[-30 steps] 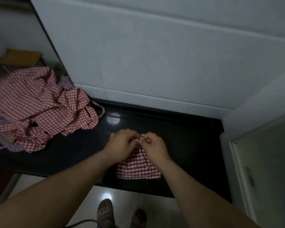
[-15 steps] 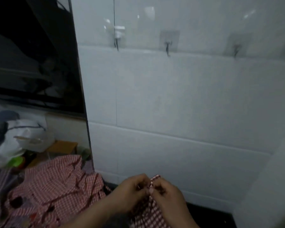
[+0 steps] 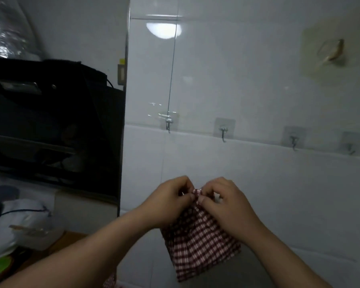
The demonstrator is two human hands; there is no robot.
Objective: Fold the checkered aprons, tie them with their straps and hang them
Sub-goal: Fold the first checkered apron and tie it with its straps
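Currently: one folded red-and-white checkered cloth apron [image 3: 202,246], held up before the glossy white tiled wall [image 3: 247,84], below that wall's row of four metal adhesive hooks [image 3: 223,133]. Left hand [image 3: 170,198] and right hand [image 3: 227,202] each pinch its bunched top, covering the upper edge. Left of wall: black range hood [image 3: 50,125].

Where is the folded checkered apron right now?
Low centre of the head view: the apron hangs from the left hand and right hand, before the tiled wall, below the hooks.
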